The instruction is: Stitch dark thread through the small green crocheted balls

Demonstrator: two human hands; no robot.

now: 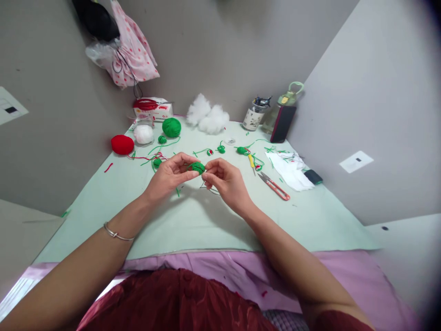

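Observation:
In front of me, above the table, my left hand [175, 174] grips a small green crocheted piece [197, 168] between thumb and fingers. My right hand [223, 179] is closed in a pinch at the right end of that piece; what sits between its fingertips is too small to make out. A thin dark thread [211, 190] loops just below the right fingers. Behind my left hand lies a little green ball [157, 162] with trailing yarn. To the right are a yellow-handled crochet hook [251, 161] and orange-handled thread snips [275, 187].
Red yarn [122, 145], white yarn [144, 134] and green yarn [171, 127] stand at back left, near white stuffing [207, 115]. Small green crocheted pieces [221, 148] lie mid-table. At right are a phone [283, 124], a bottle [272, 118], a pen jar [253, 117] and white cloth [292, 172].

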